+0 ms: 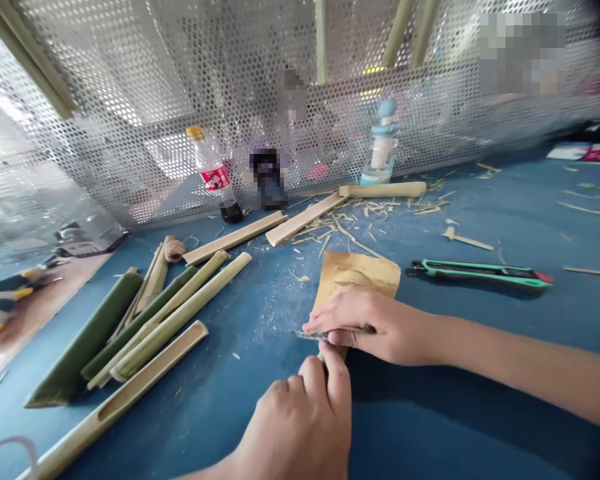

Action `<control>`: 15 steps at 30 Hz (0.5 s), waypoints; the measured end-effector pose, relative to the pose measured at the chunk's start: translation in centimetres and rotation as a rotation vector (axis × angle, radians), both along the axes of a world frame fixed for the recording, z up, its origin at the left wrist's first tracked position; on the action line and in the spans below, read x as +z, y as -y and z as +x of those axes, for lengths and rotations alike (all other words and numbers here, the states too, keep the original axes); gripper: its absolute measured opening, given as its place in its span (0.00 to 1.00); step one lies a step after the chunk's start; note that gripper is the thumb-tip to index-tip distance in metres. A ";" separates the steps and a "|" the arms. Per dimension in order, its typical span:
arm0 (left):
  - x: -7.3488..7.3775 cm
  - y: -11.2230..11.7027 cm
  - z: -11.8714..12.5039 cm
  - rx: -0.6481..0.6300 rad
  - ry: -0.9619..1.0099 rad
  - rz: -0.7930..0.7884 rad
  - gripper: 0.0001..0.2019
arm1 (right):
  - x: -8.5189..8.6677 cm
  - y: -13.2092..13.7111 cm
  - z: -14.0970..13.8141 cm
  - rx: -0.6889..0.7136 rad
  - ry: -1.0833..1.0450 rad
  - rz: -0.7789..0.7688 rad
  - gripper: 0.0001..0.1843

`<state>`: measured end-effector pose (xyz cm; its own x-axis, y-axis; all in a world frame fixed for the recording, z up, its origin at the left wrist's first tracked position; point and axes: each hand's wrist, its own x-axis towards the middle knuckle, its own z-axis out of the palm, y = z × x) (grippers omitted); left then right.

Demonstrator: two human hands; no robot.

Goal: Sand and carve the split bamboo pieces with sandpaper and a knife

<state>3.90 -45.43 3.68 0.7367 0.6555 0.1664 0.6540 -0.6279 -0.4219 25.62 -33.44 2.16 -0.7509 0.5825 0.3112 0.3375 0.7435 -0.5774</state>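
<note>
Head view over a blue desk (pixel 500 220) scattered with bamboo shavings (pixel 340 227), a perforated metal screen (pixel 145 153) behind. A thin strip (pixel 305 335) lies across brown sandpaper (pixel 357 277) near the desk's front edge. The right hand (pixel 375 327) pinches the strip, fingers closed; the left hand (pixel 295 420) grips the sandpaper's lower end.

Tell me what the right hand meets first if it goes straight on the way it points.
Probably the pale green bamboo tube on the left of the bench, reached by the right hand and its small knife across scattered shavings; depth is hard to judge here.
</note>
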 end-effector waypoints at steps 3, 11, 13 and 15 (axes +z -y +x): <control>-0.1 0.1 0.0 -0.015 -0.019 0.021 0.24 | -0.3 -0.6 0.4 -0.186 -0.016 -0.006 0.18; 0.7 0.2 0.4 -0.002 -0.108 0.018 0.18 | 0.8 -0.2 0.5 -0.091 -0.027 0.111 0.16; 0.7 0.3 0.4 -0.011 -0.125 0.026 0.20 | 1.0 -0.5 0.9 -0.274 -0.079 0.199 0.15; 0.5 0.3 0.4 -0.024 -0.113 0.039 0.20 | 1.1 -0.8 1.1 -0.348 -0.087 0.209 0.15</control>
<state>4.29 -45.75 4.17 0.7676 0.6321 0.1062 0.5858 -0.6245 -0.5166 26.68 -32.68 3.26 -0.4857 0.7145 0.5037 0.5461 0.6979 -0.4634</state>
